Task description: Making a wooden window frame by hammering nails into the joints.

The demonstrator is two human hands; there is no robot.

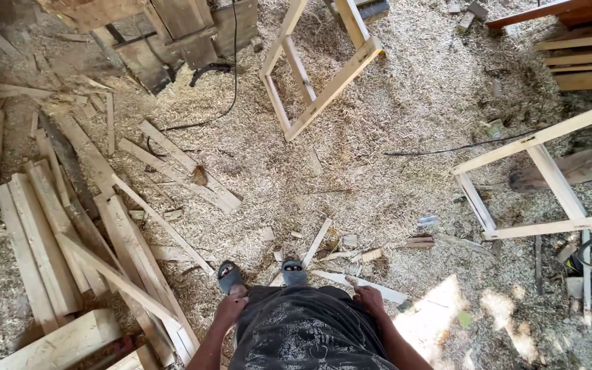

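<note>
Left hand (pixel 230 306) rests loosely curled, empty, beside the shirt (pixel 306 329). Right hand (pixel 368 299), also empty, hangs opposite. Planks (pixel 70 240) lie left of the shirt; sandals (pixel 262 274) stand above it on shavings (pixel 378 157).

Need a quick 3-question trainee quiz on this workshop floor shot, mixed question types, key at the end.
1. True or false: the left hand holds a plank.
2. What covers the floor? A) tiles B) wood shavings C) water
3. Fill in: the stack of planks lies on the person's ____ side.

Key: 1 false, both the left and right hand are empty, beside the dark shirt. 2 B. 3 left.
</note>
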